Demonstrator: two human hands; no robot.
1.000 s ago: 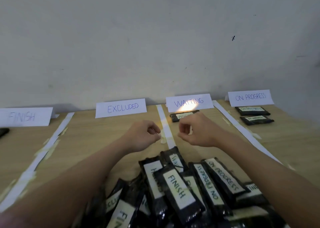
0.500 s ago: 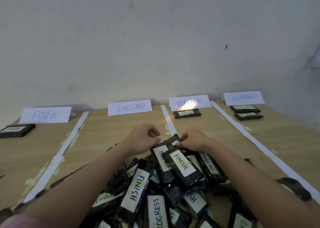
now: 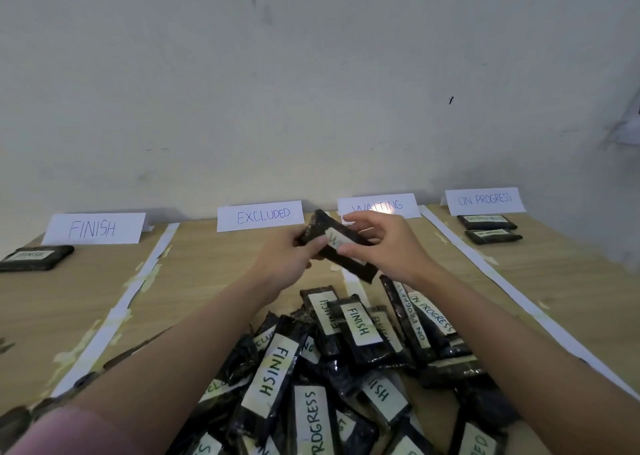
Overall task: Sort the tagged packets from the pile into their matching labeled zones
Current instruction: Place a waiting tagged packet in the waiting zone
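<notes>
1. packet (image 3: pixel 341 246): a black, flat, oblong pouch with a pale tag on its face, held in the air above the far edge of the pile (image 3: pixel 346 368), between the excluded sign (image 3: pixel 260 215) and the waiting sign (image 3: pixel 379 206). its tag is partly hidden by fingers; the first letter looks like a "w", but i cannot read the whole word.
2. left hand (image 3: pixel 284 264): fingers curled round the packet's far-left end, thumb on top.
3. right hand (image 3: pixel 384 246): thumb and fingers pinch the packet's middle and near-right part, close to the tag.
4. handling, as a judgement: the wrap looks glossy and crinkly, so likely a bit slippery. the packet is slim and seems light. it holds its shape in the grip, so probably fairly firm, not fragile.
5. where to hold: by the long edges or one short end, leaving the tag bare so it can be read.
6. if the tag says waiting, it belongs in the zone below the waiting sign, far and right of centre. whether any packet lies there i cannot tell; the hands hide it.
7. already sorted: one packet lies below the finish sign (image 3: pixel 93 228) at far left, two below the on progress sign (image 3: pixel 485 200) at far right.
8. most of the pile is not yet sorted.
</notes>
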